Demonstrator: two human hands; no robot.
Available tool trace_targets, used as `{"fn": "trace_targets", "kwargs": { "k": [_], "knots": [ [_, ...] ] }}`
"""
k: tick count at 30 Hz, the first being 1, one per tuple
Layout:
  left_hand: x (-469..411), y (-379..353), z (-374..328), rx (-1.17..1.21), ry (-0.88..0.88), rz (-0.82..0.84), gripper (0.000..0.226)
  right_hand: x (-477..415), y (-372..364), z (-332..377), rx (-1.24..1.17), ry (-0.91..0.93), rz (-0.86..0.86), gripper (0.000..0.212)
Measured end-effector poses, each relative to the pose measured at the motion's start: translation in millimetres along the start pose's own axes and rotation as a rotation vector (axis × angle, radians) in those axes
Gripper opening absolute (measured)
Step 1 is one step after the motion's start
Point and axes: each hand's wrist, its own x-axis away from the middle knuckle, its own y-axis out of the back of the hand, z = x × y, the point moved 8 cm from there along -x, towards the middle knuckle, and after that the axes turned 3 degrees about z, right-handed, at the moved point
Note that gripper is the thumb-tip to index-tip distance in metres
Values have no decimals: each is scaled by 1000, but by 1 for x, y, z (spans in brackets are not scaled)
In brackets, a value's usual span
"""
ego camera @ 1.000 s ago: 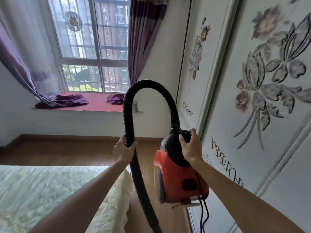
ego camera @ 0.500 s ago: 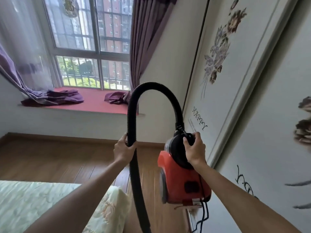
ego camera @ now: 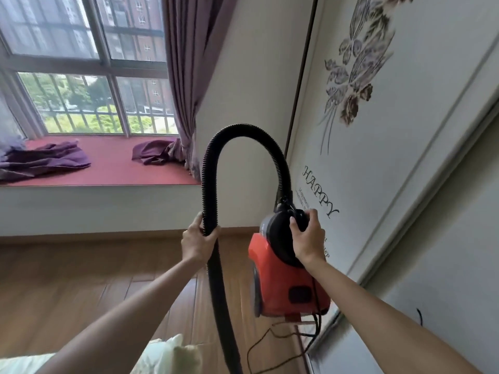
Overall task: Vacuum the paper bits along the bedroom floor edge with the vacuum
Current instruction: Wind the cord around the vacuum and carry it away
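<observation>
Gripping 1 vacuum [ego camera: 286, 287] w/ right hand [ego camera: 307, 238], 1 hose [ego camera: 243, 136] w/ left hand [ego camera: 195, 242]

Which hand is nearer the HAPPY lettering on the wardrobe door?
Right. The right hand grips the top of the vacuum, just below the HAPPY lettering. The left hand holds the hose farther out, on the vacuum's far side from it.

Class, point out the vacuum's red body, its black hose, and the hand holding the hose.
red body [ego camera: 278, 276]: head view, red side panel.
black hose [ego camera: 243, 130]: head view, top of its arch.
left hand [ego camera: 195, 242]: head view, back of the hand.
</observation>
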Motion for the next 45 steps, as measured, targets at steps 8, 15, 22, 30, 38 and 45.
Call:
{"fn": "trace_targets", "kwargs": {
  "k": [8, 15, 22, 30, 38, 45],
  "knots": [
    [-109, -76, 13, -26, 53, 42, 42, -109, -55, -58, 27, -50, 30, 24],
    [-188, -146, 35, -87, 101, 48, 40, -193, -106, -122, 46, -113, 96, 22],
    [-230, -205, 84, -151, 201, 89, 27, -236, -156, -185, 84, -162, 165, 21],
    [-267, -286, 169, -161, 280, 193, 24, -269, -232, -276, 117, -255, 191, 19],
    [-319, -372, 299, -166, 378, 267, 22, -297, -335, -383, 161, -349, 204, 26],
    [-373, -440, 411, -194, 429, 343, 28, -320, -430, -473, 232, -412, 190, 23]
  ]
}}
